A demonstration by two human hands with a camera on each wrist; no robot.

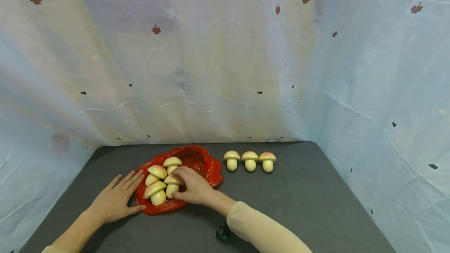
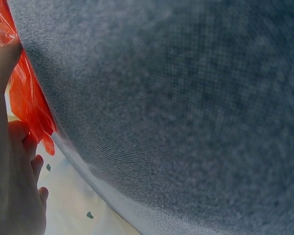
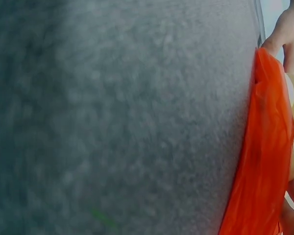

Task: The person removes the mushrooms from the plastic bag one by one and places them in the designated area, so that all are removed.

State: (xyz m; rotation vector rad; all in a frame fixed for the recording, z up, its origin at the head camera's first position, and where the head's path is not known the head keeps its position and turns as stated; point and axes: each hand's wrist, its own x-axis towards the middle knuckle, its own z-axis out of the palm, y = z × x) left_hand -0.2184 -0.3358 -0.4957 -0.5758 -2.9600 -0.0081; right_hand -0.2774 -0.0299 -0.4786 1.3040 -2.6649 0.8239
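An open red plastic bag (image 1: 212,169) lies with its rim spread wide, and several toy mushrooms with pale stems and yellowish, pink-tinged caps are in its left half. My right hand (image 1: 195,186) reaches over the near rim and grips one mushroom (image 1: 171,189), thumb at its stem and fingers at its cap. Beside it in the bag is another mushroom (image 1: 156,194). With fingers spread, my left hand (image 1: 114,202) rests against the bag's left edge. In the left wrist view its thumb and fingertips meet the red plastic (image 2: 27,98).
Three more mushrooms (image 1: 250,162) stand in a row on the dark grey table (image 1: 281,206), right of the bag. Pale patterned sheeting (image 1: 225,69) hangs behind the table and along both sides. A small dark object (image 1: 222,232) shows beside the right sleeve.
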